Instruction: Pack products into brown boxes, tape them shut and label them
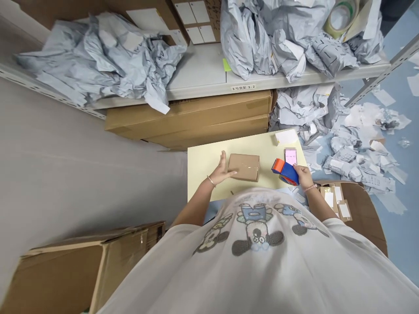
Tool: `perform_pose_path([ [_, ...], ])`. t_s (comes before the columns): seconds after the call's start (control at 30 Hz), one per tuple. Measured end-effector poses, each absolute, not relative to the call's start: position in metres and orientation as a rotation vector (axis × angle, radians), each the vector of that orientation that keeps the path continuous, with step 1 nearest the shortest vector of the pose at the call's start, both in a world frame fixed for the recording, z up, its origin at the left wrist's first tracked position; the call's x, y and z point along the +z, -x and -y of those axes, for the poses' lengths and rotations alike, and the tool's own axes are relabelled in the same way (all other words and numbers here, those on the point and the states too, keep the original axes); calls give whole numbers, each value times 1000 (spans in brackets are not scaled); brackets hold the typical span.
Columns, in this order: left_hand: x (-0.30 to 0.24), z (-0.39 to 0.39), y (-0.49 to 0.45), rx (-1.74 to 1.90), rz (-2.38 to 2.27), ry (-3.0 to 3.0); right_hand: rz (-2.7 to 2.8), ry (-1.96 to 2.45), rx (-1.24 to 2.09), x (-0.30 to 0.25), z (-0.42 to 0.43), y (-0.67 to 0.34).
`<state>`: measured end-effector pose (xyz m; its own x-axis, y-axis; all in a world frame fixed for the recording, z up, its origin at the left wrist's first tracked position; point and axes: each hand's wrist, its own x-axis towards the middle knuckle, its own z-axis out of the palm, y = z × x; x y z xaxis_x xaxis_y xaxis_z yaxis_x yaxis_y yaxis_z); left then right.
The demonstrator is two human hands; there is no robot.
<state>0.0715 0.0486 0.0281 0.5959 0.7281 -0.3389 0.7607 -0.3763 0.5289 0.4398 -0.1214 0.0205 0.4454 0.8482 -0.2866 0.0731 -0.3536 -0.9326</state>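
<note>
On the pale yellow table (203, 161) lies a small brown cardboard box (244, 165), closed, with a shiny strip of tape across its top. My left hand (222, 171) is at the box's left side, thumb and fingers spread apart; a fingertip reaches the box's lower left edge. My right hand (303, 176) grips a blue and orange tape dispenser (288, 171) at the table's right side, apart from the box. Just beyond the dispenser lies a phone (290, 156) with a lit pink screen, partly covered by it.
A white box (286, 137) sits at the table's far right corner. Above the table runs a metal shelf (196, 89) with grey plastic mailing bags (131, 61) and a tape roll (340, 18). Large cartons (196, 115) stand beneath it. Bags and paper litter the blue floor (399, 231). An open carton (121, 257) stands lower left.
</note>
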Motion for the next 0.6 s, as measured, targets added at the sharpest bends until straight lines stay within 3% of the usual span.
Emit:
perform_pose_path([
  [0.3,45,-12,-124,-355,-1170,-2520,939,1715,1057,31,97,-431],
  [0.6,61,-96,-141,-477,-862,-2621,836,1608,1120,30,105,-425],
])
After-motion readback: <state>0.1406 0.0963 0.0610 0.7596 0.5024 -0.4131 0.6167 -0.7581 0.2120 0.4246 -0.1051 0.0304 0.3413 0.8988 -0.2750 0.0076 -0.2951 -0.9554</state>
